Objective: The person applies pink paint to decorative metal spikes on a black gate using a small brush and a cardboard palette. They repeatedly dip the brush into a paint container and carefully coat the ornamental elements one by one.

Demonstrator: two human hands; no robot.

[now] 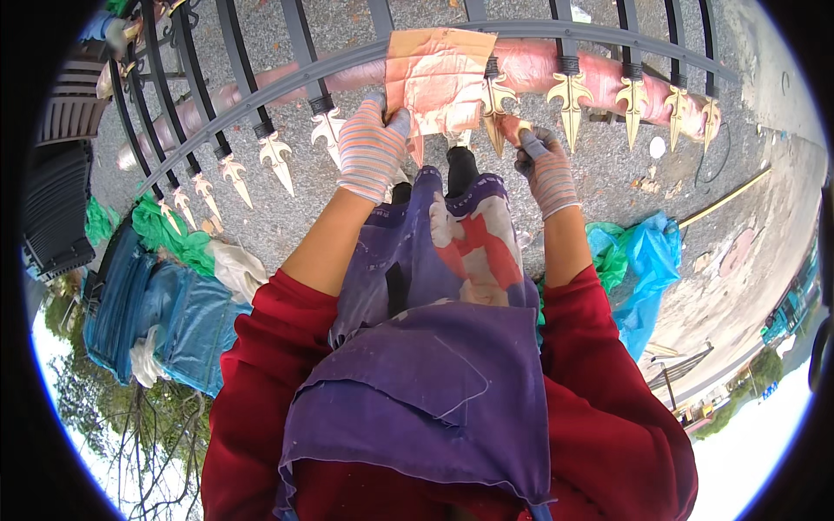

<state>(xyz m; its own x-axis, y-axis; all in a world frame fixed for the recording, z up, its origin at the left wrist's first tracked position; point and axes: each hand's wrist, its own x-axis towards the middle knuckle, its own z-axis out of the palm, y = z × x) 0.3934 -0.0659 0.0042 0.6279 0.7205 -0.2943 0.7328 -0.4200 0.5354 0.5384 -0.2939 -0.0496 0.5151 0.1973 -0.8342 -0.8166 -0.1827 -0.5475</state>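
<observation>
A black metal fence panel [638,39] with spearhead finials lies in front of me, the tips pointing my way. My left hand [373,149], in a striped glove, grips the lower left edge of a flat piece of cardboard [441,74]. The cardboard lies over the rail and hides some bars. My right hand [546,165], in a matching glove with dark fingertips, pinches a small orange-brown piece [512,130], perhaps a sponge or rag. That piece is beside a gold finial [495,108] just right of the cardboard. More gold finials [570,104] stand to the right; paler ones [275,161] line the left.
A pink plastic-wrapped roll [530,65] lies under the bars. Blue-wrapped stacks [174,321] and green sheeting [178,239] are at the left. Blue plastic [647,269] and a thin wooden stick [725,198] lie on the right. Dark metal panels [56,187] stand at the far left.
</observation>
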